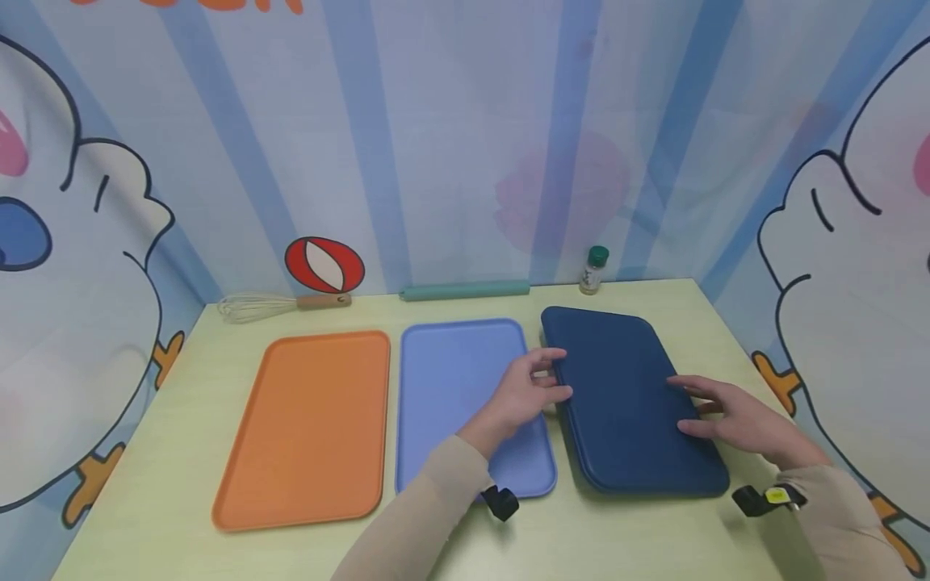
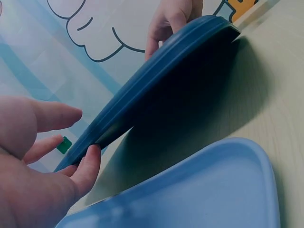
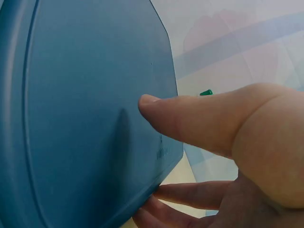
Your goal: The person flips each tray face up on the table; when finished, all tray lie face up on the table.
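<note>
A dark blue tray [image 1: 625,395] lies bottom side up at the right, its outline skewed. A doubled rim along its left side may mean two are stacked; I cannot tell. In the left wrist view, dark shadow under the tray [image 2: 156,76] shows it raised off the table. My left hand [image 1: 519,395] holds its left edge, fingers at the rim and thumb apart above. On the right edge, my right hand [image 1: 734,415] has its fingers curled at the rim. The right thumb [image 3: 185,116] hovers over the tray surface, casting a shadow.
A light blue tray [image 1: 454,379] lies partly below my left forearm, with an orange tray [image 1: 312,428] further left. Along the table's back are a whisk [image 1: 291,305], a teal rolling pin [image 1: 465,290] and a small green-capped jar [image 1: 592,273]. Behind hangs a printed cloth [image 1: 465,145].
</note>
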`<move>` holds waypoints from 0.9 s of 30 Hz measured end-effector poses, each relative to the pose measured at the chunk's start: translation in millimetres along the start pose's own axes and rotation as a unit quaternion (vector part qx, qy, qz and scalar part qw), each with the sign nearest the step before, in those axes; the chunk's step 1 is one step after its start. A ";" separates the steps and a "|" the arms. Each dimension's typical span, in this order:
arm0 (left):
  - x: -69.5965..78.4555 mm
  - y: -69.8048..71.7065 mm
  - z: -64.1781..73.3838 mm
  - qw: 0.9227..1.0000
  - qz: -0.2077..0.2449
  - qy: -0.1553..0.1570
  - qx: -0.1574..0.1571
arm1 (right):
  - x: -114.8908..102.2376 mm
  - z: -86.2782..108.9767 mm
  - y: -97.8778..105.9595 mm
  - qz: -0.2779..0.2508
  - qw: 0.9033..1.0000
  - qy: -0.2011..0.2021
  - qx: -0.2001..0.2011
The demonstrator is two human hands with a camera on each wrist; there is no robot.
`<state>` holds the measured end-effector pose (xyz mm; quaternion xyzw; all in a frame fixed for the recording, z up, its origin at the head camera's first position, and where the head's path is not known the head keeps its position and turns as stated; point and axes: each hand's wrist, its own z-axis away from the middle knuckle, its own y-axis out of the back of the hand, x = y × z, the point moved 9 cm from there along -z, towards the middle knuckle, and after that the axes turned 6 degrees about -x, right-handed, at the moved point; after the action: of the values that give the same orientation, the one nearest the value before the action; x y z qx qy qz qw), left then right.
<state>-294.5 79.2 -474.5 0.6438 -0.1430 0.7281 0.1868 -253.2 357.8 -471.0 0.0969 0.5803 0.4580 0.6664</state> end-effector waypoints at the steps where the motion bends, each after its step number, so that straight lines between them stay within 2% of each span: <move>1: -0.2 0.0 -0.3 1.000 0.000 0.000 0.000 | -0.3 -0.6 0.0 0.003 1.000 -0.005 -0.001; 8: 2.0 1.2 0.3 1.000 -0.015 -0.005 0.005 | -4.0 -4.5 -3.2 0.009 1.000 -0.017 -0.012; 13: 7.0 1.4 0.3 1.000 -0.020 -0.022 0.007 | -19.7 -5.2 -1.1 0.031 0.999 -0.011 0.005; 18: 9.9 1.0 0.1 0.999 -0.026 -0.032 0.006 | -52.6 -7.9 -0.9 0.038 0.999 0.023 0.015; 27: 14.1 -0.2 1.7 0.999 -0.032 -0.044 0.000 | -107.3 -14.5 -10.8 0.006 0.994 0.106 -0.008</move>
<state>-294.4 79.9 -460.3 0.6796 -0.1303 0.6928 0.2030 -250.3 268.3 -409.1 0.0465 0.6434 0.4742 0.5992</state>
